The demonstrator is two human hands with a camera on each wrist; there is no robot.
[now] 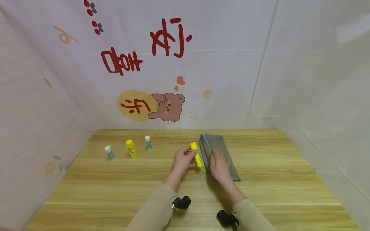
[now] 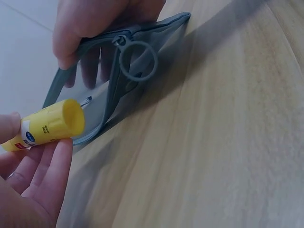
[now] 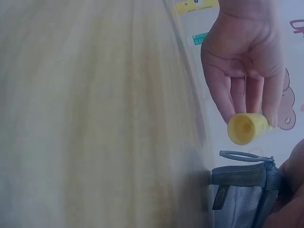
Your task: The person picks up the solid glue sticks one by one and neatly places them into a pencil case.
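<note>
My left hand pinches a yellow glue stick between thumb and fingers, just left of a grey mesh zip pouch. The pouch lies on the table with its mouth gaping towards the glue stick, and a ring-shaped zipper pull hangs at its edge. My right hand holds the pouch by its upper edge; in the left wrist view some of its fingers show through the mesh. One end of the glue stick faces the right wrist camera, close to the pouch opening. What the pouch contains is unclear.
On the left part of the wooden table stand another yellow glue stick and two small white-capped green glue sticks, one nearer and one farther. A printed cloth hangs behind the table.
</note>
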